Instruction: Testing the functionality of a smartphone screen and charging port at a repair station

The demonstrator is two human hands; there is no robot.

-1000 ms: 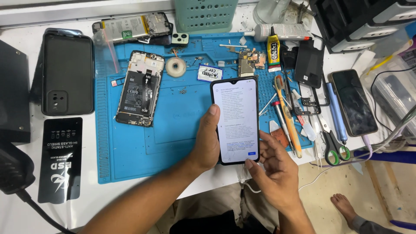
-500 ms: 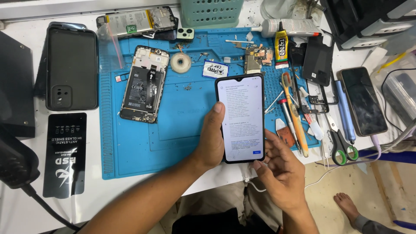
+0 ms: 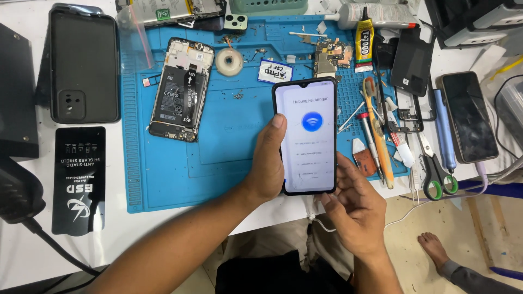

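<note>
Left hand (image 3: 269, 163) grips lit phone (image 3: 306, 136) mid-frame, right hand (image 3: 354, 209) open, fingers loose beside its lower edge; tap lightly, phone kept steady.

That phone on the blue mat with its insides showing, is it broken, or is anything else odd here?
The opened phone lies back-off on the blue mat, battery bare, with a loose circuit board and small screws scattered nearby. It looks taken apart, not smashed. The phone in the left hand is lit and whole.
</note>
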